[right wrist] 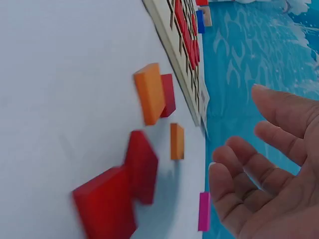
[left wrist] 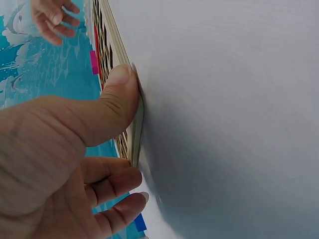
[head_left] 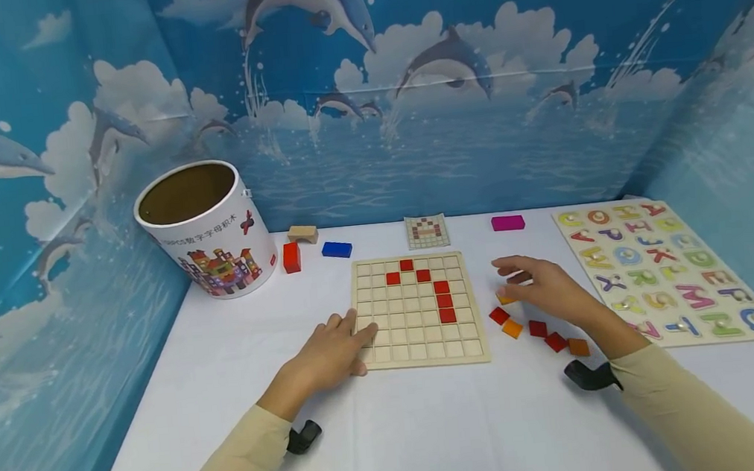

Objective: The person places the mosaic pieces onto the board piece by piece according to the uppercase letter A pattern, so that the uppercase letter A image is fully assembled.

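Note:
A wooden grid board [head_left: 417, 310] lies flat on the white table, with several red tiles [head_left: 443, 293] set in its cells as a bent line. My left hand [head_left: 359, 334] rests on the board's near left corner; its thumb [left wrist: 117, 94] presses the board's edge [left wrist: 135, 134] and the fingers lie relaxed. My right hand [head_left: 522, 279] hovers open just right of the board, above loose red and orange tiles [head_left: 513, 324]. The right wrist view shows the right hand [right wrist: 264, 169] holding nothing, apart from an orange tile [right wrist: 149, 93] and a red tile [right wrist: 142, 166].
A printed round canister [head_left: 205, 232] stands open at the back left. Near it lie a red block [head_left: 291, 257], a blue block [head_left: 336, 249] and a wooden arch [head_left: 303, 234]. Behind the board are a pattern card [head_left: 427, 231] and a magenta block [head_left: 507, 222]. An alphabet puzzle [head_left: 662, 266] lies at the right.

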Demonstrator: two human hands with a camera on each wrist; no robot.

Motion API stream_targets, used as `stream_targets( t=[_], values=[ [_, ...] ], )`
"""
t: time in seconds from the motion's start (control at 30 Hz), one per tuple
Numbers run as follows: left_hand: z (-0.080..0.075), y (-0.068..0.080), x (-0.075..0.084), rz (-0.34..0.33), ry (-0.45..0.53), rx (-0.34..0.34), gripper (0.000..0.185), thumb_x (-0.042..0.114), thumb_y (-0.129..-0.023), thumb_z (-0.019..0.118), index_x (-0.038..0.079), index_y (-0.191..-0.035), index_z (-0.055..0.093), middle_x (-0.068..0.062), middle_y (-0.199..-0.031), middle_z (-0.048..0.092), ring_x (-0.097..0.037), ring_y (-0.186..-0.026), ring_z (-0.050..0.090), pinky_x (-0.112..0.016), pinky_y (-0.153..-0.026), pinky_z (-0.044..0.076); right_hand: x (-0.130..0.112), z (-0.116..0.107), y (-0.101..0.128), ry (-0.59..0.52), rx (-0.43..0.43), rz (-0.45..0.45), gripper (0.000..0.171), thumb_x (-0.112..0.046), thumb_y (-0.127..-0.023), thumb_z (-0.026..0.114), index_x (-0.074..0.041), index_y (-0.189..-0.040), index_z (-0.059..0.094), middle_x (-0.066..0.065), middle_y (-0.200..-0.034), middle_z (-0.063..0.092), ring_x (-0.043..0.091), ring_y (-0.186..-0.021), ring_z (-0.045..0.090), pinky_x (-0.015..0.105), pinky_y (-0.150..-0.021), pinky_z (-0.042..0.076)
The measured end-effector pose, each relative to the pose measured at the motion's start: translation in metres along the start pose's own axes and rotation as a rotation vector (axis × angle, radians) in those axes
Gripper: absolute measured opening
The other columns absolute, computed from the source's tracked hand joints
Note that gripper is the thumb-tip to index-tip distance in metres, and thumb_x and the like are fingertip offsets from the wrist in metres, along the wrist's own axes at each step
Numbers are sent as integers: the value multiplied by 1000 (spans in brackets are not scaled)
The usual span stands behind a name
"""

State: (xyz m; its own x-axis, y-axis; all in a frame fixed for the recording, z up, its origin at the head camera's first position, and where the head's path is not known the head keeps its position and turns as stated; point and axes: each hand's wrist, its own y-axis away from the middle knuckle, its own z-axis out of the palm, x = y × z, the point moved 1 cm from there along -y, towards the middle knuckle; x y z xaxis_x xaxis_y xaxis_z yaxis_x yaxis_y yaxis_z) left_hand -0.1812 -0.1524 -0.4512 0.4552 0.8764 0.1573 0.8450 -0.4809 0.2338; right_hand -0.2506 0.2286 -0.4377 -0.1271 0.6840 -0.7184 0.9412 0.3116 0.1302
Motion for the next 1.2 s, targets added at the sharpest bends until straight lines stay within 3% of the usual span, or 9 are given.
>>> stream_targets(
  t=[0.17,0.3,0.5,0.67,0.83,1.03,1.2],
  values=[
    [2,-1,1,2,9,1,72,34,-91,76,21,-155,46,-23,-161,35,-38,-141,38,-58,-112,36,14,5,22,-14,-11,55,58,-28,-96,72,-8,-146,52,17,-129,61,30,-109,58,34,-80,57],
    [1,-1,1,4,17,-11,71,35,-93,74,22,-156,44,-23,-162,33,-39,-143,36,-59,-114,34,17,20,27,46,-5,48,55,-27,-93,75,-7,-141,58,14,-123,62,25,-98,59,29,-70,55],
    [-1,0,1,-3,10,6,71,34,-91,75,21,-155,46,-24,-161,34,-39,-142,37,-59,-113,34,11,40,20,166,46,2,42,-21,-91,77,-3,-128,65,11,-112,65,23,-95,57,35,-78,54],
    [-1,1,1,1,25,3,71,34,-92,75,20,-155,46,-24,-161,33,-39,-143,36,-59,-113,34,2,46,15,246,68,20,35,-14,-89,78,0,-120,69,10,-103,65,24,-92,57,42,-84,54],
    [-1,1,0,-5,25,10,71,33,-91,75,20,-155,47,-24,-161,34,-39,-143,36,-59,-113,34,-4,47,14,258,67,46,30,-12,-89,76,0,-116,69,10,-99,62,23,-89,56,37,-78,54],
    [0,1,0,0,14,13,71,33,-91,75,20,-155,47,-25,-161,34,-39,-142,37,-59,-113,34,-6,47,13,251,55,18,18,-9,-91,71,-6,-107,64,5,-83,56,20,-78,53,31,-64,46],
    [-1,2,1,8,13,11,70,34,-91,75,19,-154,47,-25,-160,35,-40,-142,37,-58,-113,35,-3,45,14,240,27,22,26,-10,-94,70,-9,-119,60,4,-81,56,19,-75,53,32,-64,45]
  ],
)
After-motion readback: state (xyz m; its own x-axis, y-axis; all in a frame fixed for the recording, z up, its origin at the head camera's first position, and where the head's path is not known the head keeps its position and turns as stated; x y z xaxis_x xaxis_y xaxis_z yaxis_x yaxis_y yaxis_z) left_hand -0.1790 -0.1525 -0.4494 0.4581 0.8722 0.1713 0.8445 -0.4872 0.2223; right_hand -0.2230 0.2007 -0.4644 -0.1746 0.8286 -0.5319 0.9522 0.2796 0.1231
